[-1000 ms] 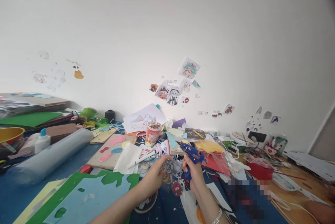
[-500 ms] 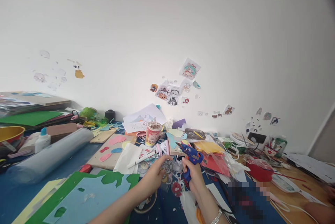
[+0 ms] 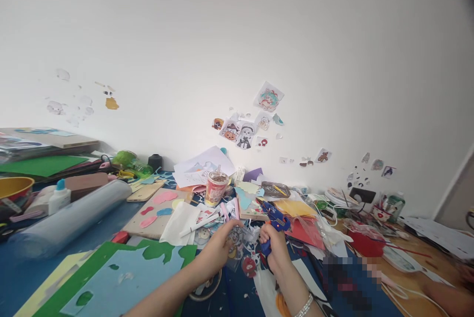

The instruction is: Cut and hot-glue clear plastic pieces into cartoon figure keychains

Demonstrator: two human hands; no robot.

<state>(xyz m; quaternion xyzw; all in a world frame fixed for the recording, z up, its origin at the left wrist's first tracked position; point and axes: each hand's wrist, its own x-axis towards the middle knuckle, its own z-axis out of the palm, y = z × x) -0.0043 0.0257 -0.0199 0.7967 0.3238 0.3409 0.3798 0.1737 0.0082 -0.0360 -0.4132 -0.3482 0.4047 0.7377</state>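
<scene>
My right hand [image 3: 274,253] is wrapped round the handle of a blue glue gun [image 3: 274,218], whose nozzle points up and to the left. My left hand [image 3: 218,249] pinches a small clear plastic piece with printed cutouts [image 3: 237,242] just left of the gun. Both hands hover over a heap of paper scraps on the blue table [image 3: 22,277]. A silver bracelet [image 3: 304,307] sits on my right wrist.
A red cup with a straw [image 3: 216,187] stands behind the hands. A clear roll [image 3: 70,218], a glue bottle [image 3: 58,196] and a yellow bowl [image 3: 15,188] lie at left. A green and blue foam sheet [image 3: 122,277] lies in front. Stickers [image 3: 244,129] dot the wall. Another person's arm [image 3: 452,297] is at far right.
The glue gun has tipped slightly right and my right hand edged a little nearer; the left hand stays pinched on the small piece. The view has shifted slightly.
</scene>
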